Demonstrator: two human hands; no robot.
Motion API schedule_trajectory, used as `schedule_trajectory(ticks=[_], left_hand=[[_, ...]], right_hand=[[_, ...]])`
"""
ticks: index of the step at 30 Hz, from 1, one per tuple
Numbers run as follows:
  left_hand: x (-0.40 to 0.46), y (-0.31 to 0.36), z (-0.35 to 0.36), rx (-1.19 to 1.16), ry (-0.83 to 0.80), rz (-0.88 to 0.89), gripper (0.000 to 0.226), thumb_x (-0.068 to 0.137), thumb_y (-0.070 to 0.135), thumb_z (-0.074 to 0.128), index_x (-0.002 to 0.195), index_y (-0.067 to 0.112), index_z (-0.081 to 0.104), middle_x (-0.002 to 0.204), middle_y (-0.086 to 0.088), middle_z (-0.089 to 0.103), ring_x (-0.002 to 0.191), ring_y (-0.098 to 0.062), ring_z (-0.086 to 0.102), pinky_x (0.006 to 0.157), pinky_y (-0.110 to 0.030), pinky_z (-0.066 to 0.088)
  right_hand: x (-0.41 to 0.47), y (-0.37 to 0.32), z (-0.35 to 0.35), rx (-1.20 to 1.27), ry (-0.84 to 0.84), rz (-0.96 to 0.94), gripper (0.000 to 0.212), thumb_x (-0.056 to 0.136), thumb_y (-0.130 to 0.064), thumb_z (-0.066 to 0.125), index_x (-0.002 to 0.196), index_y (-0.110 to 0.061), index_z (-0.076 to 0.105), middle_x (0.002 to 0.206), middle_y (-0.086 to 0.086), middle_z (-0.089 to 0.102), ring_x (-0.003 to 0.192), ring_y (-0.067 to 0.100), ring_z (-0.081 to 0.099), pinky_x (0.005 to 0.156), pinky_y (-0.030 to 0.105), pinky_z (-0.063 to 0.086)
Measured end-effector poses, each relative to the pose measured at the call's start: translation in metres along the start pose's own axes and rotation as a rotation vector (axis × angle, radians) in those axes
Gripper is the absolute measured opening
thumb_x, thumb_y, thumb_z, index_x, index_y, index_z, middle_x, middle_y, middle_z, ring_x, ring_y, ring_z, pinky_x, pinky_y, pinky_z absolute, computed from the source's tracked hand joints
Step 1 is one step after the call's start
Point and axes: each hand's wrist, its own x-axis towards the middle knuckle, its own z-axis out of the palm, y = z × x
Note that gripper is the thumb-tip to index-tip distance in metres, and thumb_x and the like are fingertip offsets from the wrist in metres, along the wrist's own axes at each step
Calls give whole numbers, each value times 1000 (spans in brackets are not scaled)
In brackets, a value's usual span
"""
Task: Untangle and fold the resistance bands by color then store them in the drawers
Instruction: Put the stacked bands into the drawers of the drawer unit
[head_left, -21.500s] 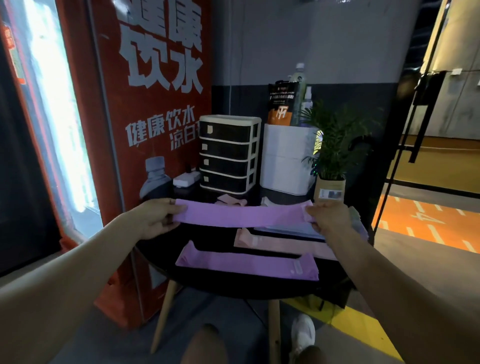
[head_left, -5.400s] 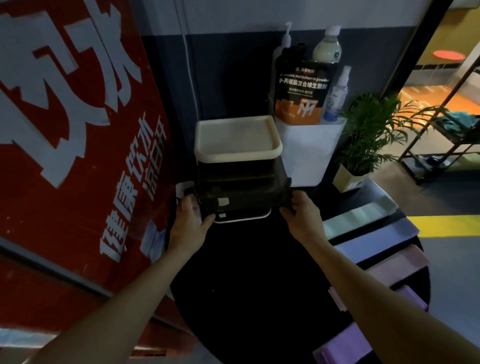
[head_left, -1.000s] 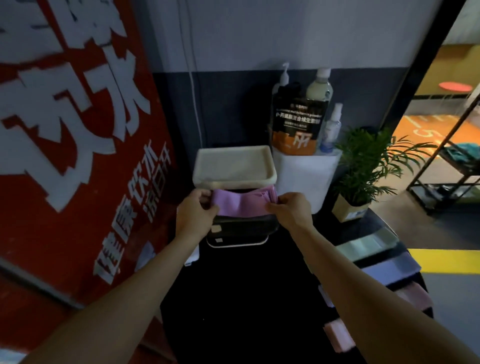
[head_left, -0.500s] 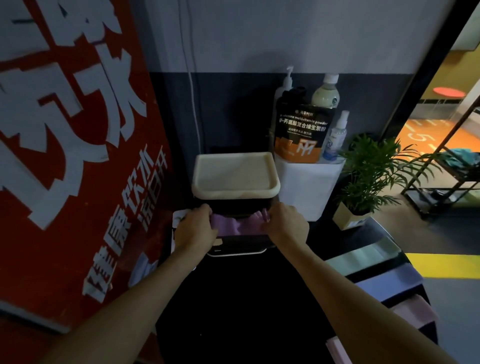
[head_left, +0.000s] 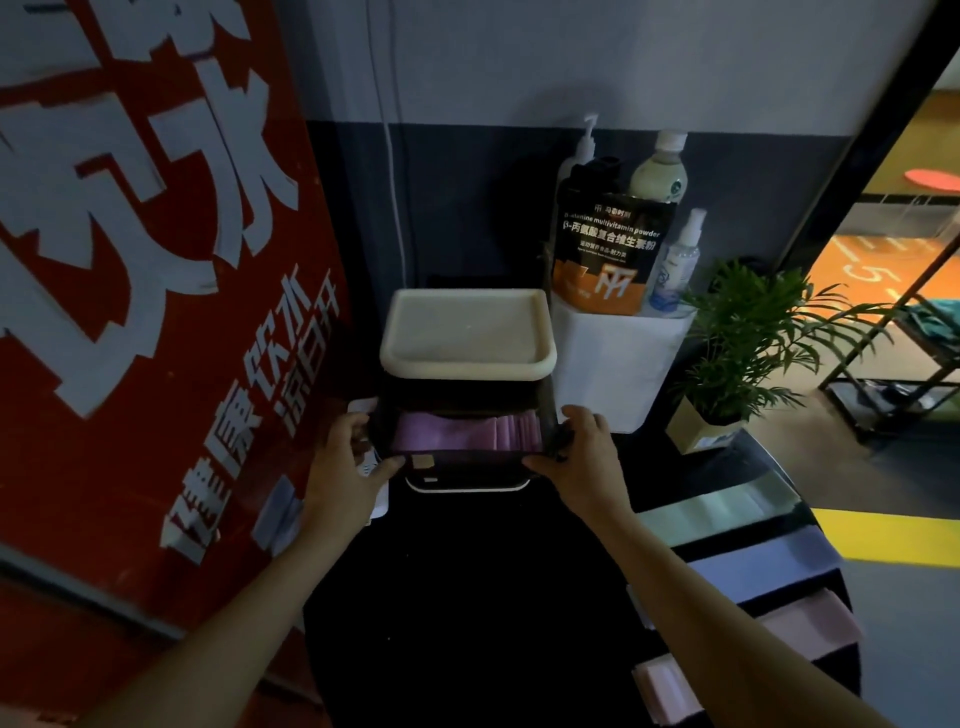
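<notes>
A small drawer unit with a cream top (head_left: 467, 332) stands at the back of the dark round table (head_left: 493, 597). Its top black drawer (head_left: 467, 457) is pulled out, and folded purple bands (head_left: 462, 431) lie inside it. My left hand (head_left: 348, 457) grips the drawer's left front corner. On the right front corner sits my right hand (head_left: 582, 447), gripping it too. Along the table's right edge lie a green band (head_left: 722, 512), a lavender band (head_left: 763, 561) and two pink bands (head_left: 810, 621), (head_left: 670, 686).
A red vending machine panel (head_left: 145, 312) rises close on the left. Behind the drawers stands a white box (head_left: 613, 358) with a powder pouch and bottles on it. A potted plant (head_left: 737, 353) is at the table's back right. Yellow floor line on the right.
The purple bands were held above the drawer a second ago; now they lie inside it. Both hands have let them go and taken hold of the drawer's front corners.
</notes>
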Motion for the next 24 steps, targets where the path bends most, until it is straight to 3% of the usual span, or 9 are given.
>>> schedule_trajectory(ticks=[7,10,16,19,22,24], left_hand=[[33,7,6,-147,35,-38,42,77,10,74,109,18,48,103,4,55,97,-15,55,83,-27,41],[49,10,13,-194,10,-70,42,79,4,70,114,6,48,102,0,52,94,-14,50,77,-19,35],[75,-4,25,-196,9,-51,44,76,-5,70,115,-5,50,97,-3,55,88,-15,52,61,2,38],[86,-10,27,-228,-63,-32,54,77,-1,70,126,2,48,110,-5,58,95,-14,55,69,-6,43],[95,-17,28,-200,-70,-29,52,76,4,73,124,1,53,113,-9,62,99,-20,59,79,-22,45],[97,-17,29,-218,-44,-54,47,75,0,72,118,-2,54,106,-7,60,92,-15,57,71,-13,45]], right_hand=[[33,-2,7,84,71,36,58,71,-17,79,119,-9,48,112,2,43,94,29,61,87,39,50],[50,-2,11,90,88,56,53,72,-16,78,116,-7,51,106,-1,40,91,29,61,81,30,45],[73,4,20,137,85,76,50,74,-16,77,119,-10,56,117,7,50,89,26,63,84,31,48],[82,6,22,139,70,53,50,72,-19,79,118,-17,59,117,6,57,93,27,63,83,34,50],[87,7,25,170,95,70,50,71,-19,79,117,-19,59,111,6,63,90,26,63,78,32,49],[88,8,27,198,137,111,45,70,-21,80,109,-20,59,107,6,66,93,25,63,78,33,50]])
